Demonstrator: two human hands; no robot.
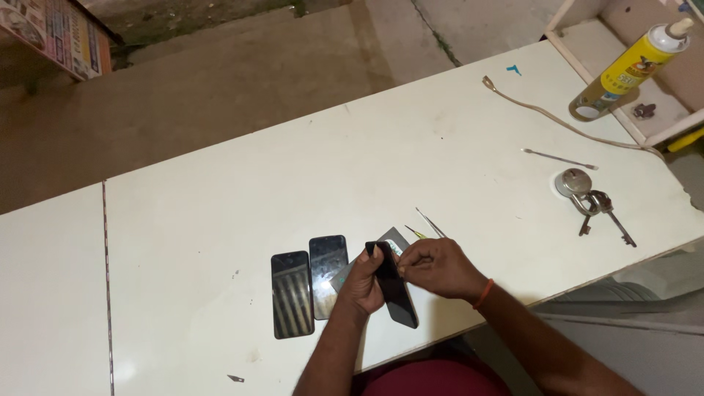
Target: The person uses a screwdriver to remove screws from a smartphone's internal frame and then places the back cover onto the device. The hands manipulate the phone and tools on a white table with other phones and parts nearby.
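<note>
While both hands work near its front edge, these lines go from big to small.
Counter [220, 183]: white, long.
Two phones [308, 286]: dark, flat, side by side, just left of the hands.
Black phone [396, 293]: tilted, over the counter.
Left hand [364, 282]: fingers wrapped around the black phone.
Right hand [438, 268]: fingers pressed together at the phone's edge.
Padlock with keys [587, 198]: far right.
Tweezers [429, 221]: behind the hands.

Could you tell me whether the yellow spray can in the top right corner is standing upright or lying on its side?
Lying on its side: the spray can rests lengthwise on the shelf, with its round base facing the camera and its white nozzle pointing away.
</note>
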